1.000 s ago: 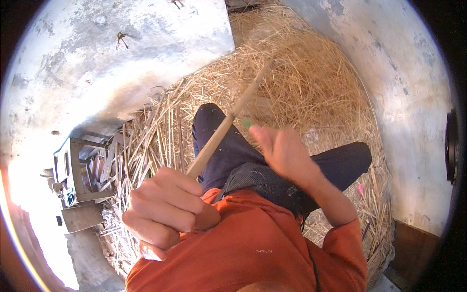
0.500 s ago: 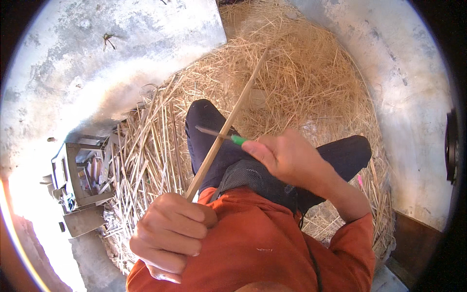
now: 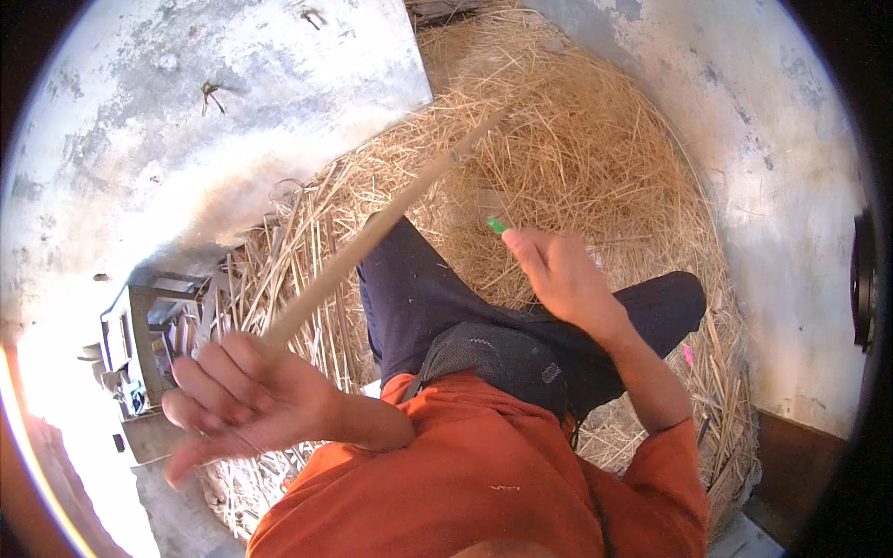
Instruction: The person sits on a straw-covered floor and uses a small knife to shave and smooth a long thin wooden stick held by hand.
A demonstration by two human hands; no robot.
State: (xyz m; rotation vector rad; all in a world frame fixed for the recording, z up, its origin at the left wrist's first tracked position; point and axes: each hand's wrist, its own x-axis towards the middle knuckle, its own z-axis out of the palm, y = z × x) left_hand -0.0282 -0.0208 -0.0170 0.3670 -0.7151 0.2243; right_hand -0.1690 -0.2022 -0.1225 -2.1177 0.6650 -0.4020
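My left hand (image 3: 251, 391), at the lower left, has its fingers loosely curled and its thumb apart, by the near end of a long, pale strip of split bamboo or cane (image 3: 363, 244). That strip slants up and away over my left knee toward the straw, slightly blurred. My right hand (image 3: 565, 284) is closed around a small green-handled knife (image 3: 497, 225), above my lap. Only the green tip of the handle shows clearly; its blade is hard to make out now. Knife and strip are apart.
I sit cross-legged in dark trousers (image 3: 419, 279) on loose straw (image 3: 577, 158). Split sticks (image 3: 270, 288) lie in a heap at my left, beside a small open-framed box (image 3: 153, 344). Worn, whitish walls or panels (image 3: 781, 186) stand on both sides.
My left hand has swung left and turned, its fingers loosening, with the strip shifting left. My right hand has drawn the knife off the strip, moving slightly up and right.
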